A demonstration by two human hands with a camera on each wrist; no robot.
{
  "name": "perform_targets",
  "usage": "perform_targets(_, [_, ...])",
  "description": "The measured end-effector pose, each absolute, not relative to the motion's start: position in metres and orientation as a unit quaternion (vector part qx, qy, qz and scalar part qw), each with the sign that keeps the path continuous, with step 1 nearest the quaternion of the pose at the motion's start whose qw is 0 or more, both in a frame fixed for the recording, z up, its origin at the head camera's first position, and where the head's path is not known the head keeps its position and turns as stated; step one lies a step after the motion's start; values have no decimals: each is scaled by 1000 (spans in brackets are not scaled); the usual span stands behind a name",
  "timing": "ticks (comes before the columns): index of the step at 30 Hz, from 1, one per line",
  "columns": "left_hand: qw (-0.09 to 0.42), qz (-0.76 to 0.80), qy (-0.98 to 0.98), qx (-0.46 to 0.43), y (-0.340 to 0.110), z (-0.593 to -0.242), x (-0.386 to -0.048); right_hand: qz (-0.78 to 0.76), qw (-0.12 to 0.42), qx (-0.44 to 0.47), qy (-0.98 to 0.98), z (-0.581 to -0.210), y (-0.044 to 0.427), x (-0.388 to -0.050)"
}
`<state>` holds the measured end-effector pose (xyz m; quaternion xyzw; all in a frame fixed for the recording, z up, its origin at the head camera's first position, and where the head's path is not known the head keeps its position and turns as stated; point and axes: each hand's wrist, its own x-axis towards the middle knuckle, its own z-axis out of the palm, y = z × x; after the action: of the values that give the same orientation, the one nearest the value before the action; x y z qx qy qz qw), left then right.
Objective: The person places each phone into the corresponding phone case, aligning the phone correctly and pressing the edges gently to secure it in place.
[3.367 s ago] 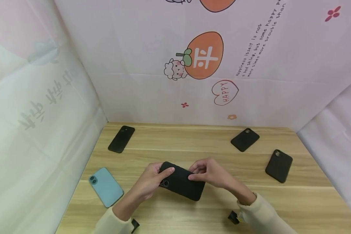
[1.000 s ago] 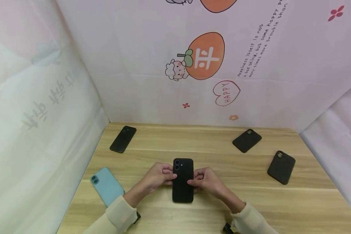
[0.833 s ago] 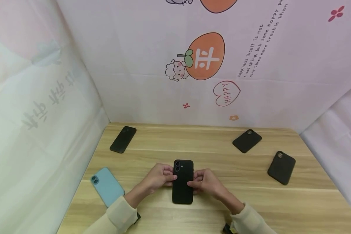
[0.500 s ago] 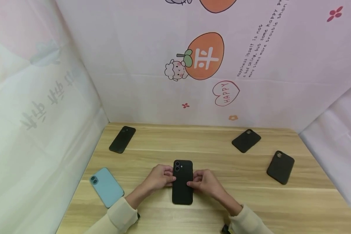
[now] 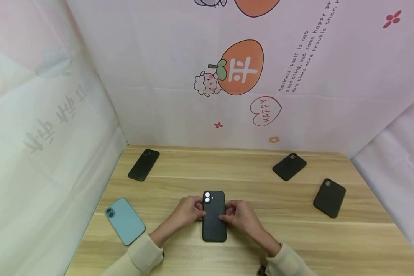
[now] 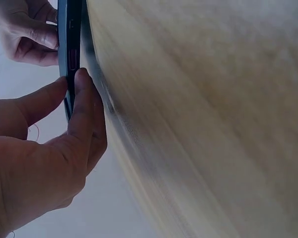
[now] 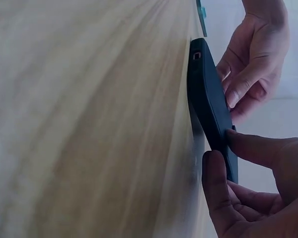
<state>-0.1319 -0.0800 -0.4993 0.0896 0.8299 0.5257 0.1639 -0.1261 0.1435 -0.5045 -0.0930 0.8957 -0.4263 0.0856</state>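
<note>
A phone in a black case (image 5: 214,224), back side up, is held between both hands with its two camera lenses at the upper left. My left hand (image 5: 189,210) pinches the left edge, thumb on the back and fingers beneath. At the right edge, my right hand (image 5: 240,217) pinches it the same way. The right wrist view has the black case (image 7: 208,94) close to the tabletop, its port opening visible; whether it touches the wood I cannot tell. In the left wrist view the side button shows between the left hand (image 6: 54,153) and the right.
A light blue phone (image 5: 125,222) lies left of my left arm. Two black phone cases (image 5: 289,166) with camera cutouts lie toward the right. One flat black phone or case (image 5: 143,165) lies at the back left. A printed curtain (image 5: 179,115) borders the wooden table (image 5: 227,165).
The black-cased phone was slanted, its camera end partly under my left hand; now it lies straight. Lately both hands brought it slightly nearer me, and its lenses now shine white.
</note>
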Motion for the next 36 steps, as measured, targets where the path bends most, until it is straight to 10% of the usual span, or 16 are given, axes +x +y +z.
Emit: perform_targets(36, [167, 457, 866, 114, -82, -495, -120, -361, 61, -150, 918, -501, 147, -120])
